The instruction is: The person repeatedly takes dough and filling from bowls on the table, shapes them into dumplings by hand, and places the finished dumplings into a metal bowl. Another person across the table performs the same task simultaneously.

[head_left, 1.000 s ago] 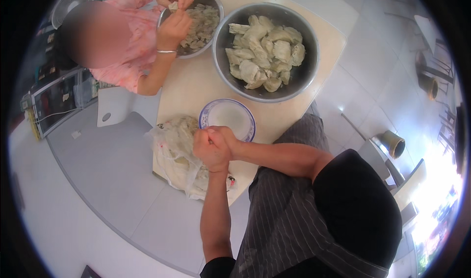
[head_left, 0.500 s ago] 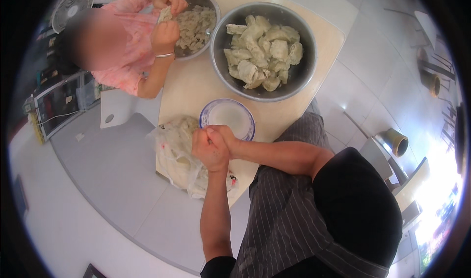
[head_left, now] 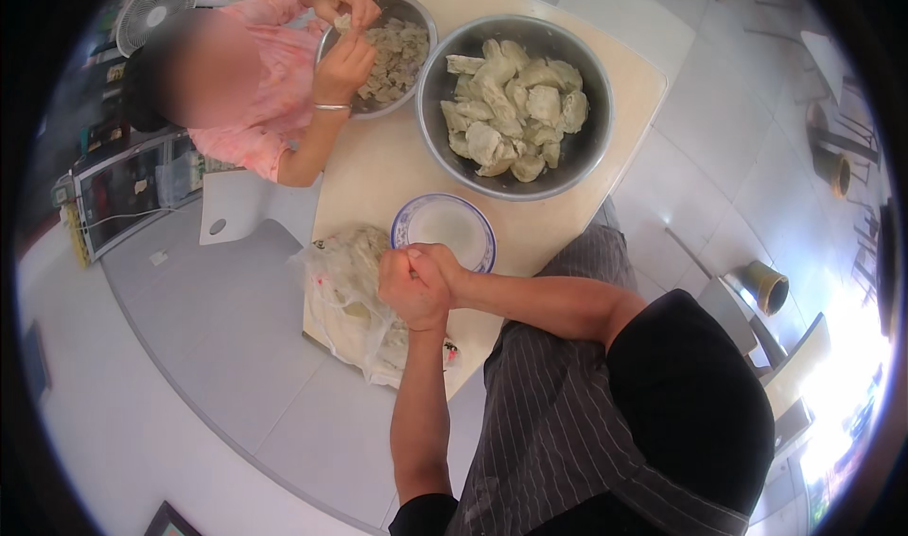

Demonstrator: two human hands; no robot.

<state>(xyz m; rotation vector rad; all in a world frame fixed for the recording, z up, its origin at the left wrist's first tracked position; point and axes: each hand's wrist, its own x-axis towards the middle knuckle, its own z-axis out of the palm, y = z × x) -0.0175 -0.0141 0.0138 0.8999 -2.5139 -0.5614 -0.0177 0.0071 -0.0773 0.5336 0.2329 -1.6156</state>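
My left hand (head_left: 413, 301) and my right hand (head_left: 441, 263) are clasped together, fingers wrapped tight. Whatever lies between them, if anything, is hidden. They are over the near edge of a white dish with a blue patterned rim (head_left: 488, 241), which holds pale, cloudy-looking contents. Beside my left hand rests a clear plastic bag (head_left: 329, 311) with pale greenish stuff inside. Farther off, a large metal basin (head_left: 598, 154) holds several thick, pale green-grey chunks (head_left: 518, 110).
Across the table (head_left: 364, 172), a person in a pink top pinches a small pale piece in their hands (head_left: 346, 58) over a smaller metal basin (head_left: 430, 39) of small pieces. A white chair (head_left: 235, 210) stands left of the table. A bin (head_left: 764, 288) is at right.
The view has shifted slightly, moving the scene a little to the right. My hands stay clasped over the dish. The other person's hands have moved closer over the smaller basin.
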